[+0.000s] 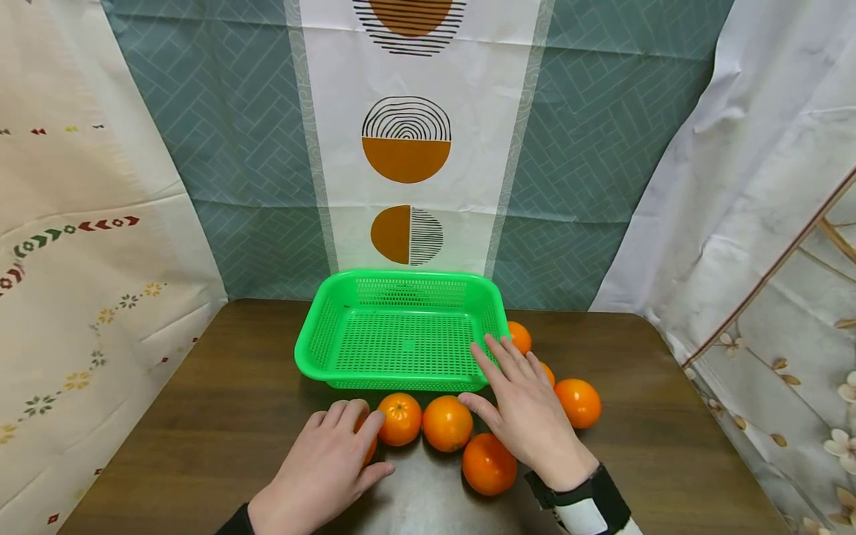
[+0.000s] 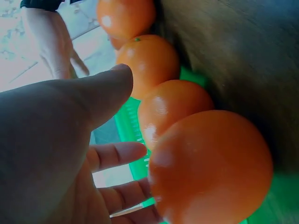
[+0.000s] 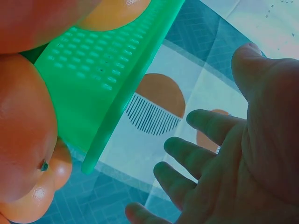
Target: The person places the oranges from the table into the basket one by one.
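My left hand (image 1: 328, 461) reaches over the leftmost orange (image 1: 370, 449), its bent fingertips at the far side of the fruit. In the left wrist view the thumb stands apart from this orange (image 2: 212, 168), with the fingertips right at its edge. My right hand (image 1: 524, 409) is spread with straight fingers, holding nothing. It overlaps the right front corner of the green basket (image 1: 408, 382) in the head view. Between the hands sit a second orange (image 1: 400, 420), a third orange (image 1: 447, 423) and a larger orange (image 1: 490, 464) nearer me.
Right of the basket lie a rear orange (image 1: 519, 337), a partly hidden orange (image 1: 548, 373) and a front orange (image 1: 578, 403). The perforated basket stands at the back of the brown table (image 1: 221, 416). A patterned curtain (image 1: 267, 148) hangs right behind it.
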Demonstrator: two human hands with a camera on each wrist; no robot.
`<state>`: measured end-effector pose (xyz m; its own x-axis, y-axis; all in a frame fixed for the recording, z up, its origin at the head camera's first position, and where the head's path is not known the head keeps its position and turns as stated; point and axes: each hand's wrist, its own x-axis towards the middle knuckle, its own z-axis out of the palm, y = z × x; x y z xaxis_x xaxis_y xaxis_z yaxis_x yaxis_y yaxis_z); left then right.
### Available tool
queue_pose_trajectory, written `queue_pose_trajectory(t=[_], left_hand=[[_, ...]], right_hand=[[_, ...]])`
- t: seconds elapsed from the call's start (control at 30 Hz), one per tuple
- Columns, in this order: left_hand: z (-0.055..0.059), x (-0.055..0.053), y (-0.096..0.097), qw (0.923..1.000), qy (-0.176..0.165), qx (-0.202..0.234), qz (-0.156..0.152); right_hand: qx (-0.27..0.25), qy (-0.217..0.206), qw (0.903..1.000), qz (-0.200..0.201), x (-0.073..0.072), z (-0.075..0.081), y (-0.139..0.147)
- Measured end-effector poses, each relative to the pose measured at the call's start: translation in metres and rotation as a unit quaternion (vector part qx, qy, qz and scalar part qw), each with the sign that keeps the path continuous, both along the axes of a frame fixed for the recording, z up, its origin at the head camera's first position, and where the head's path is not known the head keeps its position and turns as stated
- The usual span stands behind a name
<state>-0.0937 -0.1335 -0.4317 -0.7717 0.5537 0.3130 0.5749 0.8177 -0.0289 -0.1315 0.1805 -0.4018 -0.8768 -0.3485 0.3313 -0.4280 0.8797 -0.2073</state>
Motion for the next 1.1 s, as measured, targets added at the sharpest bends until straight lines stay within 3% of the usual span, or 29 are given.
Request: queue_pose_trajectory(t=[0.23,0.5,0.73,1.1], left_hand=[[-0.010,-0.002,0.000,0.9998,-0.013,0.000,0.016],[-0.014,-0.007,0.000,0.9969,-0.065,-0.015,0.042],[-0.018,-0.008,-0.002,0.9972,-0.066,-0.003,0.037],[-0.023,-0.011,-0.003,0.9943,-0.094,0.006,0.050]], right_hand=[[0.000,0.001,1.0000,0.002,0.000,-0.001,0.000],[-0.003,0.000,1.0000,0.003,0.001,-0.001,0.000],[-0.003,0.005,1.0000,0.004,0.001,-0.002,0.001],[-0.003,0.010,0.9999,0.007,0.002,-0.003,0.000]])
